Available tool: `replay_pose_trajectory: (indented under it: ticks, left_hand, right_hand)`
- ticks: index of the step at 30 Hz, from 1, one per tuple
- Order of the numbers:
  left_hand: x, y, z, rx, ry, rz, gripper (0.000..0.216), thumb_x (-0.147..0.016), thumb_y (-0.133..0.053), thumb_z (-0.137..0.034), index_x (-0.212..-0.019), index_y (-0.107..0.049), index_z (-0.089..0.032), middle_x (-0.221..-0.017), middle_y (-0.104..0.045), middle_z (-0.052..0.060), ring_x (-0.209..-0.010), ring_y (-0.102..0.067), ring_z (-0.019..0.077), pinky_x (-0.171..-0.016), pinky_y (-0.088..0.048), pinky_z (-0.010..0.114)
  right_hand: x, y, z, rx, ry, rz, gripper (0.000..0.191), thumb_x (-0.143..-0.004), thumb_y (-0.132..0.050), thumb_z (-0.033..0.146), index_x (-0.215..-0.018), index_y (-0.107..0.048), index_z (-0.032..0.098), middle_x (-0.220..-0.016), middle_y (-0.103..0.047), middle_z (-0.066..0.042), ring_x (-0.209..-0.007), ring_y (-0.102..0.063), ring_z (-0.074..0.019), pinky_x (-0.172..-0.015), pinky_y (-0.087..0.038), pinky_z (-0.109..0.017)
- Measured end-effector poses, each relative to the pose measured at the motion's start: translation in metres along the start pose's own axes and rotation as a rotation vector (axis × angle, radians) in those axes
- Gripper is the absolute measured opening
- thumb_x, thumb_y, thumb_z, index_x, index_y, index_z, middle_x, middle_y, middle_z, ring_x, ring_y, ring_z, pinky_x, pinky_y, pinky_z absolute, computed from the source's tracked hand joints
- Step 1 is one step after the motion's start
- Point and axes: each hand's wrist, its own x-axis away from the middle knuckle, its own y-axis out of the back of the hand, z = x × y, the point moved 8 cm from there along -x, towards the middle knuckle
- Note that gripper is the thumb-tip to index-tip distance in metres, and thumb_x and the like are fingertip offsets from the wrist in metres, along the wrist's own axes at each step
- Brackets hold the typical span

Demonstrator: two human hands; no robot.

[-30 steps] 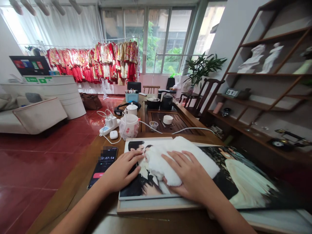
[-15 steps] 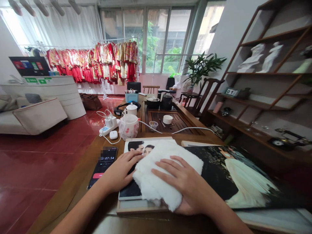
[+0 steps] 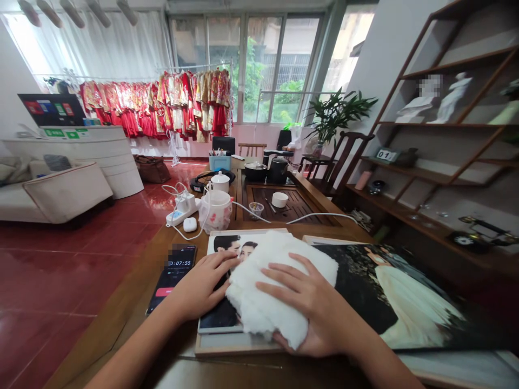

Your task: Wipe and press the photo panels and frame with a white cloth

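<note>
A large open photo album (image 3: 377, 292) with wedding pictures lies on the wooden table (image 3: 133, 302) in front of me. My right hand (image 3: 312, 302) presses a fluffy white cloth (image 3: 267, 281) onto the album's left page, fingers spread over it and thumb tucked under its near edge. My left hand (image 3: 200, 286) lies flat on the left edge of that page, fingers stretched out, holding nothing. A phone (image 3: 172, 275) showing a timer lies just left of my left hand.
Behind the album stand a white kettle (image 3: 214, 210), a power strip (image 3: 180, 212) with cables, an earbud case (image 3: 189, 224) and a wooden tea tray (image 3: 284, 202) with pots and a cup. Shelves run along the right. Sofa, red tile floor and a clothes rack are at left.
My right hand has drawn the cloth left and toward me over the left page, then nudged slightly back. My left hand stays put. The phone timer has advanced a second.
</note>
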Motion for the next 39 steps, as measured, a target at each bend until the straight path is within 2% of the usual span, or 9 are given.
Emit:
replay_pose_trajectory:
  ticks: [4, 10, 13, 18, 24, 26, 33, 36, 39]
  left_hand:
    - [0.000, 0.000, 0.000, 0.011, -0.004, 0.011, 0.052, -0.090, -0.048, -0.021, -0.140, -0.038, -0.028, -0.145, -0.041, 0.005, -0.133, -0.037, 0.0233, -0.111, -0.033, 0.042]
    - [-0.001, 0.001, -0.001, -0.007, 0.012, -0.018, 0.041, -0.096, -0.042, -0.028, -0.137, -0.042, -0.028, -0.143, -0.044, 0.004, -0.131, -0.040, 0.0223, -0.110, -0.034, 0.041]
    - [-0.001, 0.002, -0.002, -0.013, 0.007, -0.029, 0.040, -0.097, -0.042, -0.029, -0.137, -0.043, -0.028, -0.142, -0.045, 0.004, -0.131, -0.041, 0.0219, -0.110, -0.035, 0.041]
    - [0.000, 0.003, -0.001, -0.012, 0.002, -0.045, 0.041, -0.096, -0.043, -0.028, -0.137, -0.043, -0.028, -0.141, -0.046, 0.004, -0.130, -0.043, 0.0226, -0.109, -0.036, 0.041]
    - [0.000, -0.002, 0.001, -0.004, -0.005, 0.006, 0.053, -0.089, -0.050, -0.020, -0.141, -0.039, -0.028, -0.145, -0.041, 0.005, -0.133, -0.038, 0.0233, -0.111, -0.033, 0.042]
    - [0.000, -0.001, 0.001, -0.006, -0.004, 0.002, 0.051, -0.091, -0.049, -0.022, -0.140, -0.039, -0.028, -0.145, -0.042, 0.005, -0.133, -0.038, 0.0230, -0.111, -0.034, 0.042]
    - [-0.001, 0.003, -0.002, -0.013, 0.001, -0.038, 0.041, -0.096, -0.043, -0.028, -0.138, -0.042, -0.028, -0.141, -0.046, 0.004, -0.130, -0.042, 0.0220, -0.110, -0.036, 0.041]
    - [-0.001, 0.002, -0.002, -0.012, -0.001, -0.041, 0.041, -0.096, -0.043, -0.028, -0.138, -0.042, -0.028, -0.141, -0.046, 0.004, -0.130, -0.041, 0.0214, -0.110, -0.036, 0.040]
    - [-0.001, 0.002, -0.001, -0.013, 0.001, -0.043, 0.041, -0.096, -0.044, -0.028, -0.137, -0.043, -0.028, -0.142, -0.046, 0.004, -0.130, -0.042, 0.0219, -0.109, -0.036, 0.041]
  right_hand:
    - [0.001, -0.003, 0.004, -0.022, 0.048, 0.045, 0.069, -0.079, -0.054, 0.045, -0.143, -0.035, 0.029, -0.143, -0.045, -0.008, -0.128, -0.044, -0.0278, -0.109, -0.007, -0.056]
    - [0.006, 0.011, -0.026, 0.078, -0.199, -0.082, 0.063, -0.080, -0.056, 0.049, -0.137, -0.044, 0.027, -0.135, -0.053, -0.011, -0.123, -0.047, -0.0297, -0.105, -0.022, -0.054]
    - [0.008, 0.013, -0.032, 0.115, -0.240, -0.119, 0.061, -0.081, -0.056, 0.049, -0.136, -0.046, 0.025, -0.132, -0.055, -0.012, -0.120, -0.050, -0.0301, -0.103, -0.024, -0.054]
    - [0.005, 0.003, -0.017, 0.063, -0.103, -0.061, 0.067, -0.079, -0.057, 0.049, -0.140, -0.041, 0.027, -0.136, -0.053, -0.011, -0.123, -0.047, -0.0307, -0.105, -0.018, -0.054]
    - [0.002, -0.006, 0.006, -0.011, 0.067, 0.054, 0.073, -0.077, -0.057, 0.044, -0.144, -0.033, 0.028, -0.143, -0.045, -0.009, -0.125, -0.046, -0.0297, -0.108, -0.010, -0.055]
    - [0.002, -0.003, 0.002, -0.011, 0.030, 0.034, 0.073, -0.076, -0.058, 0.045, -0.144, -0.034, 0.028, -0.141, -0.047, -0.009, -0.125, -0.046, -0.0291, -0.108, -0.012, -0.053]
    - [0.007, 0.008, -0.033, 0.112, -0.257, -0.102, 0.060, -0.083, -0.053, 0.050, -0.137, -0.045, 0.024, -0.131, -0.055, -0.013, -0.119, -0.050, -0.0294, -0.103, -0.025, -0.052]
    - [0.006, 0.006, -0.033, 0.137, -0.260, -0.103, 0.061, -0.084, -0.052, 0.051, -0.138, -0.045, 0.023, -0.132, -0.055, -0.013, -0.119, -0.049, -0.0303, -0.102, -0.025, -0.053]
    - [0.005, 0.002, -0.023, 0.120, -0.195, -0.083, 0.064, -0.083, -0.053, 0.052, -0.140, -0.042, 0.025, -0.135, -0.052, -0.013, -0.122, -0.047, -0.0309, -0.104, -0.022, -0.054]
